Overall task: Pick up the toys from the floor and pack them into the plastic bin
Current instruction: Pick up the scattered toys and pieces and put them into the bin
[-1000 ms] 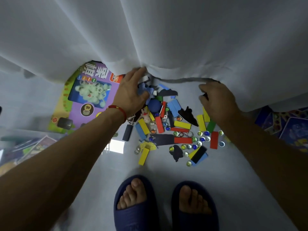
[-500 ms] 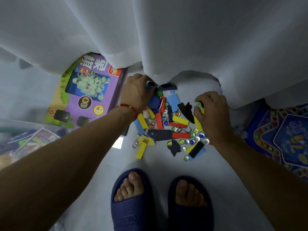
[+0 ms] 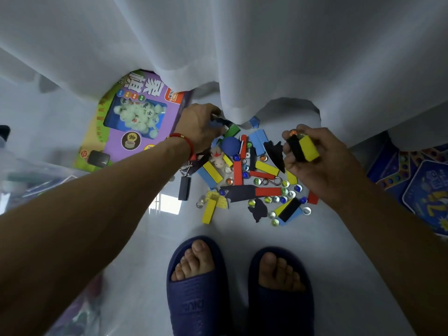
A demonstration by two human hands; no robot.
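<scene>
My right hand (image 3: pixel 312 161) was raised over the right side of the toy pile (image 3: pixel 249 175), fingers curled around a yellow block (image 3: pixel 309 147), a black block (image 3: pixel 296 147) and a few marbles. My left hand (image 3: pixel 197 128) reached into the far left edge of the pile by the white curtain (image 3: pixel 242 57), fingers bent over dark pieces; I couldn't tell whether it gripped any. The plastic bin (image 3: pixel 31 180) sat at the left.
</scene>
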